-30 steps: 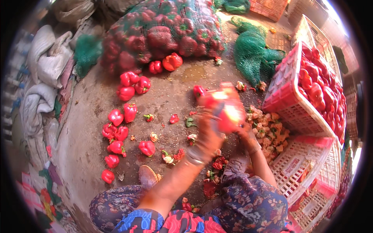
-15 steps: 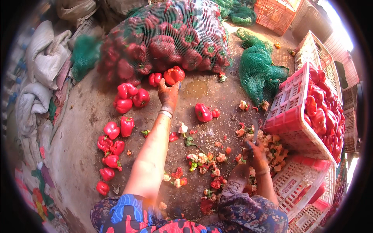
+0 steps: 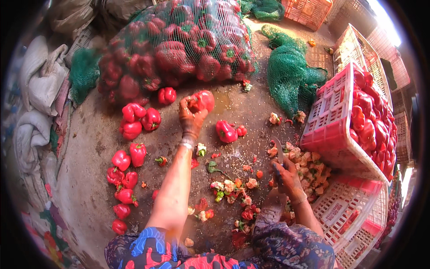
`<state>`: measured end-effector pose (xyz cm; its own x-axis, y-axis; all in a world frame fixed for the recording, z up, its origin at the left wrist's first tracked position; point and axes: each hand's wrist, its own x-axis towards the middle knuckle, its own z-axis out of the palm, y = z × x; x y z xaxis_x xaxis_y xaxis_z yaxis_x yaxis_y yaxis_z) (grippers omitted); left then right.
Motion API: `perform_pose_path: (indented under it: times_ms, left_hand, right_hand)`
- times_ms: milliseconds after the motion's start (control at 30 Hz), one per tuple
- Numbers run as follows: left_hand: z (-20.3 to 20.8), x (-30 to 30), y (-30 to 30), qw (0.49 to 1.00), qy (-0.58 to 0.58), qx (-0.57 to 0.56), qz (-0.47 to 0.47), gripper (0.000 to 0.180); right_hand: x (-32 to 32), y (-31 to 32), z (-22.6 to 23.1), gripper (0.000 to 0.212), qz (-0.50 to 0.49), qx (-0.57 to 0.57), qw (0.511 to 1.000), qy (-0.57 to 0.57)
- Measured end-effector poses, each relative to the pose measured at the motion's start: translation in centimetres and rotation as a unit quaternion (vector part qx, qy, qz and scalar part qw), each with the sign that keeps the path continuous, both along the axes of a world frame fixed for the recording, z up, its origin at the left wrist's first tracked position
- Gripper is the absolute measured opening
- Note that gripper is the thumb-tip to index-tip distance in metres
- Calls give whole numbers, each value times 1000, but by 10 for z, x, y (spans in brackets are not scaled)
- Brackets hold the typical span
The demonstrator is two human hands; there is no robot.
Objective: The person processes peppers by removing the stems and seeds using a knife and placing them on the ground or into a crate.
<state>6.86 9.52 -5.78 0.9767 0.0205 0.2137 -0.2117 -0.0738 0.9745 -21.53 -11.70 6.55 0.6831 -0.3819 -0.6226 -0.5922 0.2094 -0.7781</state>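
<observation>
A large red bell pepper (image 3: pixel 205 100) is gripped in my left hand (image 3: pixel 191 117), which reaches out just in front of a green net sack (image 3: pixel 179 45) packed with red peppers. My right hand (image 3: pixel 289 177) is closed around a knife (image 3: pixel 278 150), its blade pointing up and away from me. Beneath that hand lies a heap of cut-out pepper cores (image 3: pixel 309 170). One whole pepper (image 3: pixel 167 95) rests on the floor left of my left hand, and another pepper (image 3: pixel 226 131) lies between my two hands.
Several red peppers (image 3: pixel 121 160) line the floor at the left. A tilted red-and-white crate (image 3: pixel 327 107) of peppers stands at the right, above another crate (image 3: pixel 340 210). Green netting (image 3: pixel 291 71) lies beyond. White sacks (image 3: pixel 40 85) are heaped at far left. Scattered cores (image 3: pixel 230 186) and seeds dot the floor.
My left hand has drawn the large pepper slightly toward me, away from the net sack. My right hand has lifted a little with the knife, and the blade now shows more plainly.
</observation>
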Motion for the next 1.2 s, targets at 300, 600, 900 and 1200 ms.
perform_pose_path:
  times_ms: [300,600,900,1200]
  left_hand:
    - [96,-176,-2,972,-189,116,-72,63]
    - [126,-178,28,992,-7,-100,-80,60]
    - [134,-214,23,920,161,-240,-265,49]
    - [106,-205,39,966,-34,60,-251,16]
  right_hand:
    - [32,53,28,15,230,-255,919,-193]
    - [-15,53,25,26,96,-6,981,-167]
    - [22,39,32,61,120,154,938,-287]
    - [13,33,33,64,209,-268,888,-310]
